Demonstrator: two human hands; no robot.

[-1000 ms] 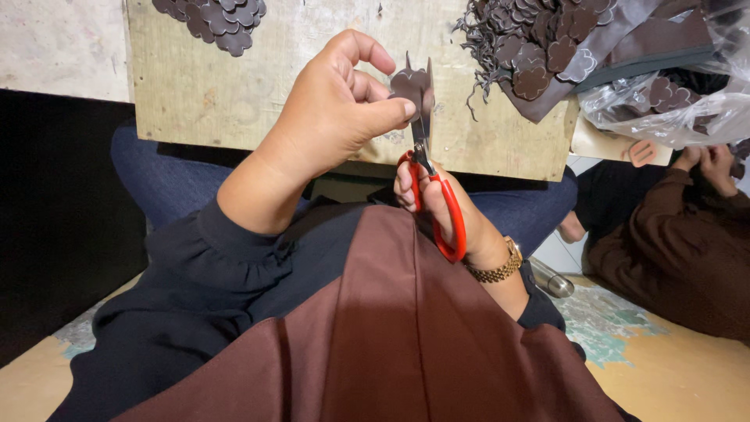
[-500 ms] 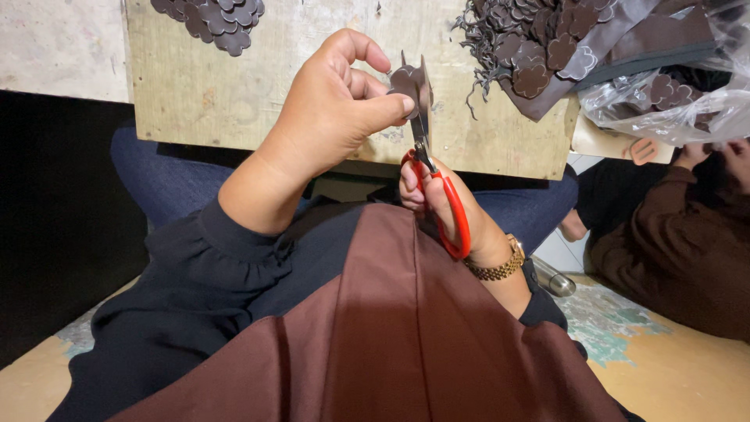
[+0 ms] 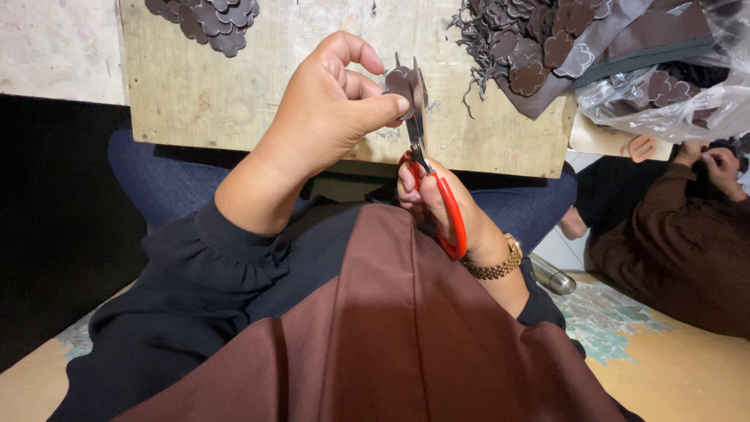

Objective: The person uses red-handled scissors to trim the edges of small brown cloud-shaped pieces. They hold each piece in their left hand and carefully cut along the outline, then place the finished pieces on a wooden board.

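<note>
While the brown cloth fills the lower middle of the view, draped over the person's lap, a worn wooden board spans the top as a low table. On its right end lies a heap of dark brown cut pieces with thin trimmings, partly under a clear plastic bag; a smaller pile of scalloped pieces sits at the board's upper left. At the right edge another person's sleeve in brown shows, their hands raised near the bag. A metal cylinder lies on the floor beside the lap.

The left hand is raised in front of the board, thumb and fingers pinched shut on a small dark flower-shaped piece. The right hand, with a gold watch at the wrist, is closed through the red handles of the scissors. The blades point up and meet the piece just beside the left thumb; how far apart the blades stand I cannot tell.
</note>
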